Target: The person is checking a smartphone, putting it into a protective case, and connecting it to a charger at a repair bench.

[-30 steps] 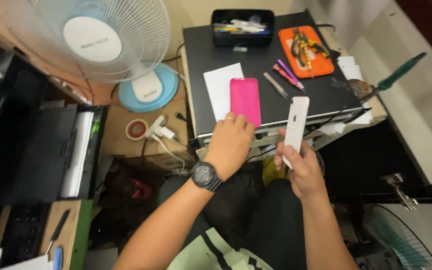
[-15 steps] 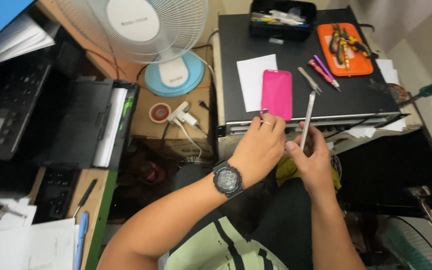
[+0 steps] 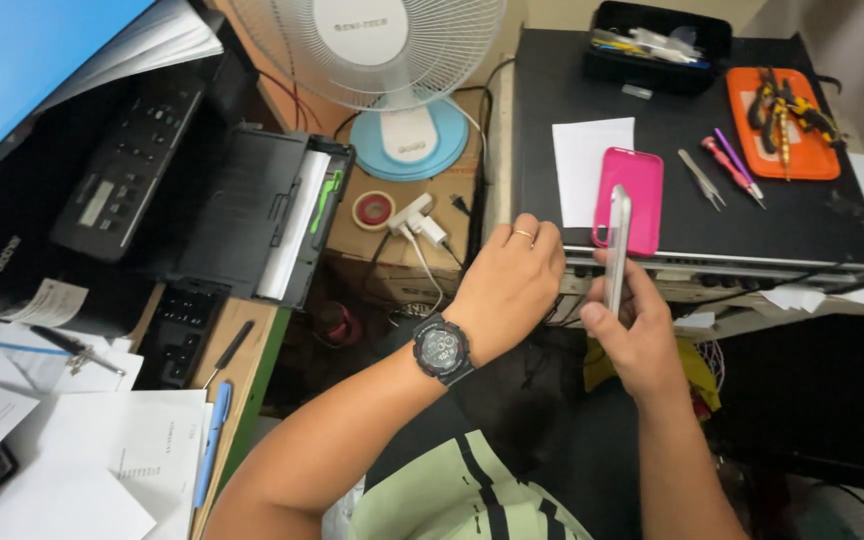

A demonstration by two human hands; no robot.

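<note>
Silver phone [image 3: 617, 250], edge-on at frame centre, is pinched in my right hand [image 3: 637, 340]; my left hand [image 3: 507, 285], curled, steadies it. Thin grip: it could slip onto the pink case [image 3: 632, 190].

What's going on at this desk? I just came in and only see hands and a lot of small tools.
A person seated at a cluttered bench holds a slim white phone edge-on in the right hand. The left hand, with a black wristwatch, is closed beside it at the edge of a black box-like unit. On that unit lie a pink phone case, white paper, tweezers, small screwdrivers and an orange tool tray.
</note>
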